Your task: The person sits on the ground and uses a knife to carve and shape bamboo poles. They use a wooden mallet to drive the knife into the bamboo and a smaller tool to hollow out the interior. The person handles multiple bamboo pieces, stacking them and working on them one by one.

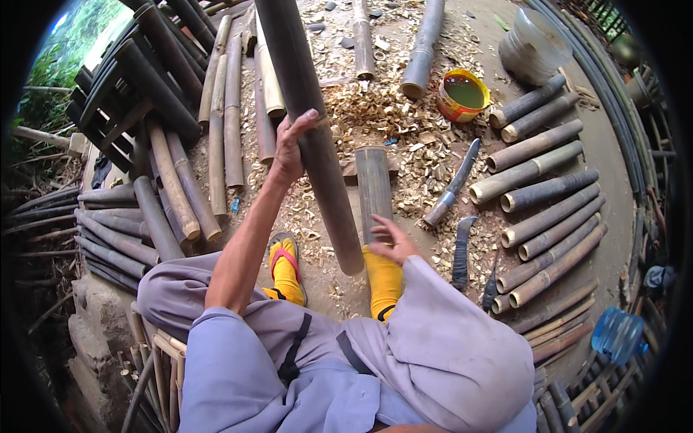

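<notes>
My left hand (294,148) is wrapped round a long dark bamboo pole (314,108), held at a slant from the upper left. The pole's lower end hangs between my feet. My right hand (392,239) has its fingers apart and holds nothing, just above my yellow-socked right foot. Beside it, a shorter thick bamboo piece (373,184) points away from me, its far end by a reddish-brown block (349,172). A curved blade with a banded handle (453,186) lies to the right. Nearer is a hooked knife with a dark wrapped handle (462,252).
Pale wood chips (368,108) cover the ground. Cut bamboo lengths (538,166) lie in a row at right; more bamboo (162,61) is stacked at left. A yellow-red tub of greenish liquid (463,95), a cloudy plastic container (533,50) and a blue bottle (618,335) stand or lie at right.
</notes>
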Tool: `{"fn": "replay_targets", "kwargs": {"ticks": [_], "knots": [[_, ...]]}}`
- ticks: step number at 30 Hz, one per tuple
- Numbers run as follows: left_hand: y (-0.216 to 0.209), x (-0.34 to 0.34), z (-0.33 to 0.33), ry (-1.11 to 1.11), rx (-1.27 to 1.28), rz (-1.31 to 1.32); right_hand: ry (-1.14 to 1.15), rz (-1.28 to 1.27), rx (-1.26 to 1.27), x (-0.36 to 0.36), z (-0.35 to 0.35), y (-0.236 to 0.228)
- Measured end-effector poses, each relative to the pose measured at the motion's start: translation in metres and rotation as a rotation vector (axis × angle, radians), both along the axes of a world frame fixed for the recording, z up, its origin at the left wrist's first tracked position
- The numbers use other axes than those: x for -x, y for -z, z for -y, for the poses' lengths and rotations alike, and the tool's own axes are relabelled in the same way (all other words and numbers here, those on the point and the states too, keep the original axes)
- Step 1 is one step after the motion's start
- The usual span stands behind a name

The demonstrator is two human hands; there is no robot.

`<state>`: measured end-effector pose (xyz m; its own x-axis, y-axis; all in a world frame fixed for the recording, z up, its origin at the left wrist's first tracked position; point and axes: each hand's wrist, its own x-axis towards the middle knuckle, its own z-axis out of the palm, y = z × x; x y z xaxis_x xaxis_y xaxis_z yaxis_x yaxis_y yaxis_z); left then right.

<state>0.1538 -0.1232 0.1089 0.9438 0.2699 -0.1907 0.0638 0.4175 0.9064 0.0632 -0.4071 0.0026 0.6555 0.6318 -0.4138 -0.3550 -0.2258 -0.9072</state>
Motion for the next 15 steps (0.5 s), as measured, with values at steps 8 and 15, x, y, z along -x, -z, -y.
{"fn": "replay_targets", "kwargs": {"ticks": [8,15], "knots": [[0.0,0.011,-0.033,-0.195,0.293,0.115,-0.182,0.238,0.096,0.023,-0.032,-0.033],[0.035,0.046,-0.038,-0.194,0.396,0.115,-0.119,0.393,0.377,0.003,0.012,-0.017]]}}
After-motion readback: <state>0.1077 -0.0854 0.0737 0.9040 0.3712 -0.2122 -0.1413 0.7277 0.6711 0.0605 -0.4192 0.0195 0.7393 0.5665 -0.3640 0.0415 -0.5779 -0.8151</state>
